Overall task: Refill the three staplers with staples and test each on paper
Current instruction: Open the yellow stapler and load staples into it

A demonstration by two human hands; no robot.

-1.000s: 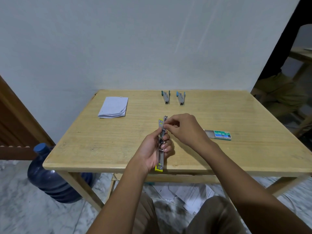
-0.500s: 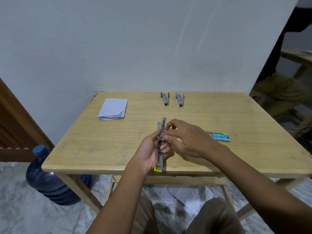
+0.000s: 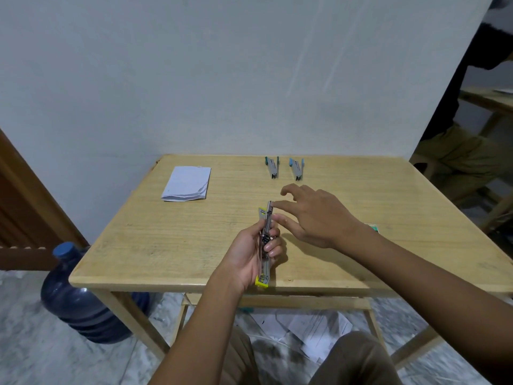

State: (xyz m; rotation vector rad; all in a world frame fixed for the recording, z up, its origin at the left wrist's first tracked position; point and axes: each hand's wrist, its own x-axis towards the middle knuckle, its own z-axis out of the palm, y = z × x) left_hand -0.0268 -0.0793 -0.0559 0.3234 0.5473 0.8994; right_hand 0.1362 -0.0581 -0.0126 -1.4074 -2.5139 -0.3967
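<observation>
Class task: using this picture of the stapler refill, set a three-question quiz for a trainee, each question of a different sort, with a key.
1. How many staplers lie untouched at the far edge of the table?
2. Which hand grips the yellow stapler? A the left hand; B the right hand; C neither.
3. True or false: the folded paper lies beneath the yellow stapler.
Key: 1 Two, the teal stapler and the blue stapler. 2 A; the right hand only has a fingertip at its far end, fingers open. 3 False; the folded paper lies apart, at the table's far left.
</observation>
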